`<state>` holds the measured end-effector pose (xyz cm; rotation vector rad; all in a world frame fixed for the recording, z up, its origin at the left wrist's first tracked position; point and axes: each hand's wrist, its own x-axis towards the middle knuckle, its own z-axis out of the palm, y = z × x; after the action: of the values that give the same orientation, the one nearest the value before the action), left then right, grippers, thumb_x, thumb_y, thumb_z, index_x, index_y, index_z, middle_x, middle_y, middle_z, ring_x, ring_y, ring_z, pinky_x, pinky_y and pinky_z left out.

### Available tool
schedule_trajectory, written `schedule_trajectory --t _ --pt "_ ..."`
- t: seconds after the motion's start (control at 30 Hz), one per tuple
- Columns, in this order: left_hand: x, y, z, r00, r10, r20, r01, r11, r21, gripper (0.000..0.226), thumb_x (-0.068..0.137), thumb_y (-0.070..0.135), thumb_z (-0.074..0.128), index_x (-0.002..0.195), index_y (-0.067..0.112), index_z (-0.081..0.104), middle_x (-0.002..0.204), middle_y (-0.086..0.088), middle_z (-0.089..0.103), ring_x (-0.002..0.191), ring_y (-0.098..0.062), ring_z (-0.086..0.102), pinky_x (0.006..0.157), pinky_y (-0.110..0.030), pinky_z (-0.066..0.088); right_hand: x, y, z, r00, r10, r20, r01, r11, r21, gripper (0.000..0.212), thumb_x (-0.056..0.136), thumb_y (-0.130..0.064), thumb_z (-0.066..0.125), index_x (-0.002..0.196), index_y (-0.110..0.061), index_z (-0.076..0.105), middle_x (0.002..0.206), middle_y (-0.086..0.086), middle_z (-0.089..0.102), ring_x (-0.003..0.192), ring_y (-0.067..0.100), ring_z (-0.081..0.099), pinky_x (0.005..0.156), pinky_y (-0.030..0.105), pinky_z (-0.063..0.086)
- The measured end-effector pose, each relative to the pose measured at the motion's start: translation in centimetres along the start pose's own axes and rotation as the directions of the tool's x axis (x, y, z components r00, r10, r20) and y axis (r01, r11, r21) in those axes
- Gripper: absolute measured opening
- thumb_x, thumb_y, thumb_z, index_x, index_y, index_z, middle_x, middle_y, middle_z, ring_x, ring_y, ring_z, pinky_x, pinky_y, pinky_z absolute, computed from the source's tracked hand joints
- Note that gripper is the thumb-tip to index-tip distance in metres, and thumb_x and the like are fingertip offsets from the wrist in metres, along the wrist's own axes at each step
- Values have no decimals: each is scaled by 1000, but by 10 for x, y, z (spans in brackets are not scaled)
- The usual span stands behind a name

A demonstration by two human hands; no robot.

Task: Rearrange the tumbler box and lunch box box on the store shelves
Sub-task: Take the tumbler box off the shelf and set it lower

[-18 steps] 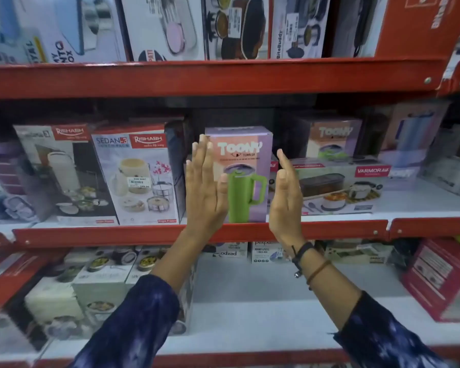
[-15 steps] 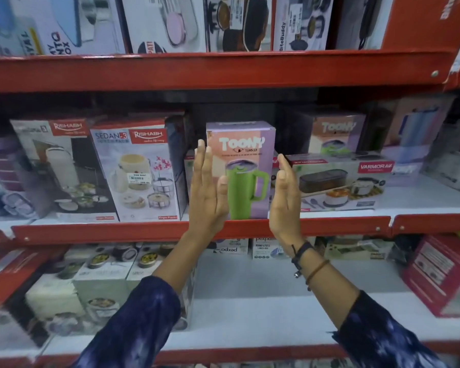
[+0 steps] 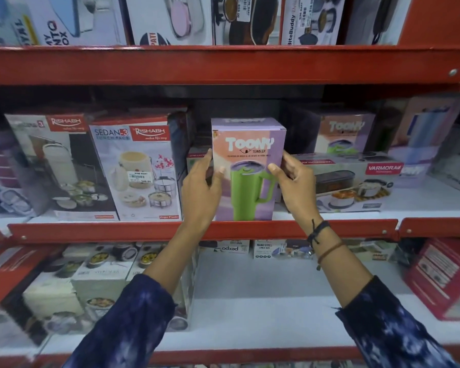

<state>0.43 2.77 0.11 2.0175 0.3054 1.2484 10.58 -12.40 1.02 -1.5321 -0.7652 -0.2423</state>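
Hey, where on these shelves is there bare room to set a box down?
The lower shelf is bare between the stacked lunch boxes and the red box. The middle shelf has a strip in front of the Varmora box. Elsewhere it's crowded.

Lilac and peach Toony tumbler box point(image 3: 247, 144), printed with a green tumbler and white lettering. Red shelf edges point(image 3: 223, 65) over white shelf boards point(image 3: 263, 309). Dark navy sleeves point(image 3: 122, 325) mottled with paler blue. Red and white Rishabh Sedan-3 lunch box carton point(image 3: 136, 171). Black and brown wrist bands point(image 3: 322, 240).
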Motion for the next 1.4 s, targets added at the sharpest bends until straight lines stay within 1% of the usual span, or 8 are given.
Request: schedule_trajectory --t 0.3,0.5,0.67,0.77,0.87,1.07,1.2,1.4 --pt "-26 51 -6 997 50 -60 -59 986 -159 47 91 25 60 137 20 48 125 -6 66 105 -14 67 88 -42 58 -24 -28 -36 991 -82 -110 99 983 156 48 89 -8 61 135 -8 48 129 1 59 115 8 61 99 30 51" --pt "-56 83 -1 999 -1 -43 -8 977 -214 47 89 26 65 134 18 51 128 0 63 97 2 64 83 -21 58 -50 -38 -78 989 -111 -102 124 984 130 47 88 -15 64 133 -11 50 128 -2 61 109 2 63 90 20 52" --pt "-95 93 8 999 53 -1 -52 980 -190 48 86 28 64 132 21 53 127 -3 65 108 -9 64 81 -42 61 -83 -21 -116 985 -109 -133 116 992 46 48 81 -19 71 127 -10 58 124 5 66 114 18 63 92 32 55" --pt "-116 101 12 996 94 5 -92 979 -181 47 86 23 67 131 21 53 129 -3 63 113 -14 63 82 -42 61 -101 -16 -132 982 -92 -167 109 990 91 45 80 -8 71 122 -3 59 106 -17 72 106 9 65 83 17 53" --pt "-136 101 16 991 132 16 -128 982 -141 46 87 22 66 131 19 54 128 -3 64 113 -14 64 87 -43 58 -117 -7 -145 984 -72 -166 91 989 113 45 80 -8 71 122 -1 59 103 -27 71 104 8 66 84 19 53" --pt "-180 80 29 993 35 112 -14 984 -177 50 87 16 67 134 19 50 132 -7 60 111 -8 63 72 -18 60 -152 22 -156 993 -1 -117 8 998 63 52 77 -32 75 123 -13 60 111 -14 72 108 14 66 87 27 55" --pt "-205 54 39 982 -41 182 71 984 -162 50 86 18 67 132 23 49 130 -2 59 108 13 56 71 -12 57 -176 53 -156 996 55 -73 -57 998 -29 52 77 -29 74 123 -8 60 125 9 63 109 13 63 79 15 54" --pt "-235 7 59 939 -183 293 229 964 -131 51 88 11 64 133 26 44 127 5 56 113 -4 58 75 -13 57 -199 107 -145 981 195 17 -191 973 -127 45 83 -16 69 126 -10 58 129 2 60 114 11 59 81 10 52"
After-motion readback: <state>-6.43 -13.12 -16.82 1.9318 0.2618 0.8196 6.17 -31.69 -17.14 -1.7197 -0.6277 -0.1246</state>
